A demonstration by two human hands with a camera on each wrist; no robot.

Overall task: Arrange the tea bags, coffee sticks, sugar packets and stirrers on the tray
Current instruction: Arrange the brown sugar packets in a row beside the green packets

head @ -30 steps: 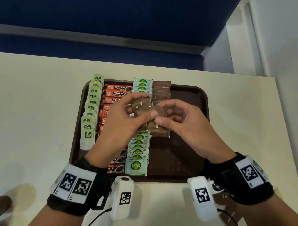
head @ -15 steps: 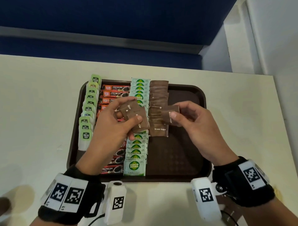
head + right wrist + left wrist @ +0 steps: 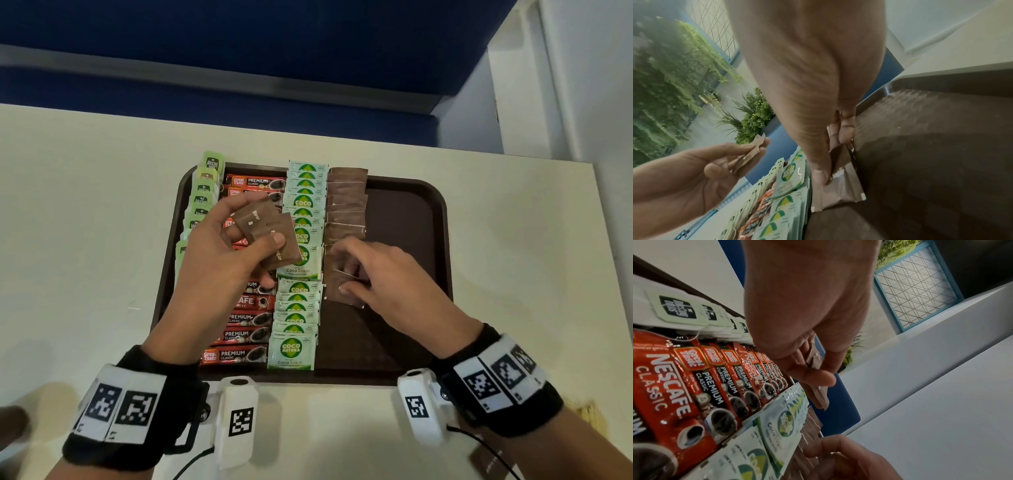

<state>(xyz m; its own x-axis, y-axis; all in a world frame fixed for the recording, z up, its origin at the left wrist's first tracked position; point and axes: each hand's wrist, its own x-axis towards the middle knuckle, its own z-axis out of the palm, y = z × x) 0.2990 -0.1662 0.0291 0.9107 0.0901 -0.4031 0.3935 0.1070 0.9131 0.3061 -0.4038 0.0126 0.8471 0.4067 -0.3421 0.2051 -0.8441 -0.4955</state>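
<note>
A dark brown tray (image 3: 404, 240) holds four columns: green-tagged tea bags (image 3: 205, 192), red coffee sticks (image 3: 246, 335), white-green coco sugar packets (image 3: 303, 236) and brown sugar packets (image 3: 346, 195). My left hand (image 3: 260, 229) hovers over the coffee sticks and pinches a few brown sugar packets (image 3: 274, 240) between thumb and fingers; the left wrist view shows these packets (image 3: 819, 395) edge-on. My right hand (image 3: 346, 270) is low at the near end of the brown column. Its thumb and fingers pinch one brown sugar packet (image 3: 840, 191) that lies against the tray.
The tray's right third is bare. The cream table (image 3: 85, 222) runs wide to the left and right of the tray. A blue panel (image 3: 239, 68) stands behind the table and a white wall (image 3: 582, 102) to the right. Something pale yellow (image 3: 589, 414) peeks out by my right wrist.
The hands have parted. My right hand took one brown sugar packet from the left hand's bunch and lowered it onto the near end of the brown column. The left hand drifted left.
</note>
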